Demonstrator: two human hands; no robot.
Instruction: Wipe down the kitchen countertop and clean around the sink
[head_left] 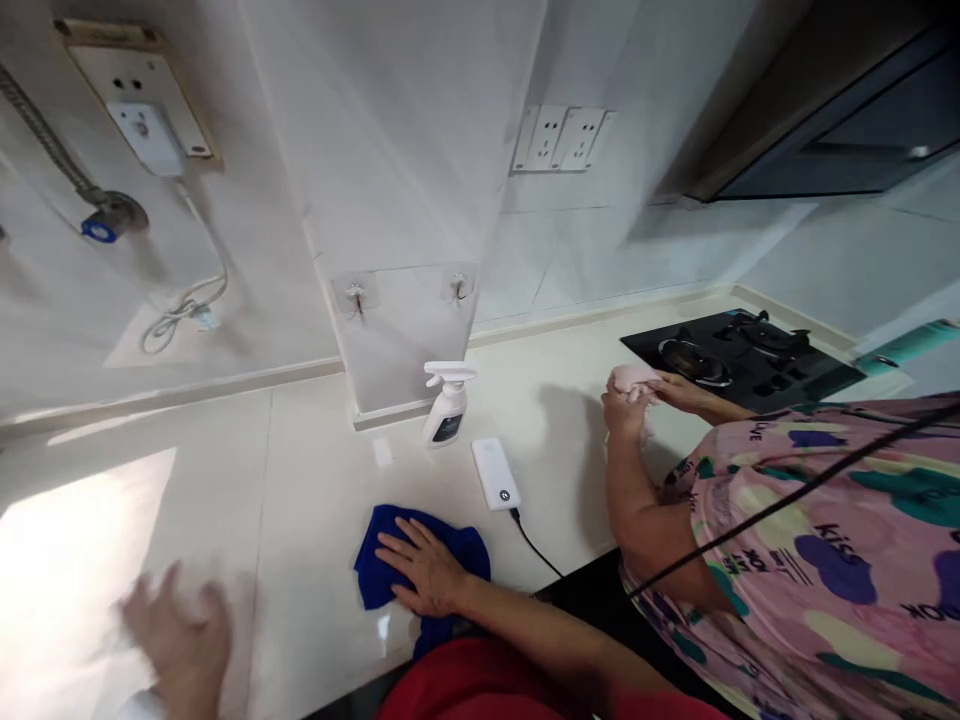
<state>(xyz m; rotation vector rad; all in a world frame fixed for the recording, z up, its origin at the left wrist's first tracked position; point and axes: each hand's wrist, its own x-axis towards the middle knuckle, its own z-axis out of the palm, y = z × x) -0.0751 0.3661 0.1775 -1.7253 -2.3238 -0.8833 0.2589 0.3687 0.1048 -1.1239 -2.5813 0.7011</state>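
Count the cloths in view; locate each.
2: a blue fabric cloth on the cream countertop under the person's right hand, and a crumpled pale pink cloth in the co-worker's hands. More may be hidden.

1. Lower centre of the frame: the cloth is deep blue.
2. Centre: the spray bottle is white, with a dark label.
3. Bottom edge: the garment is red.
4. Lower right: the other person's shirt is pink, patterned with purple, green and pale yellow patches and dark letters.

I count one blue cloth lower centre, one spray bottle, one power bank, two wall hooks, two burners
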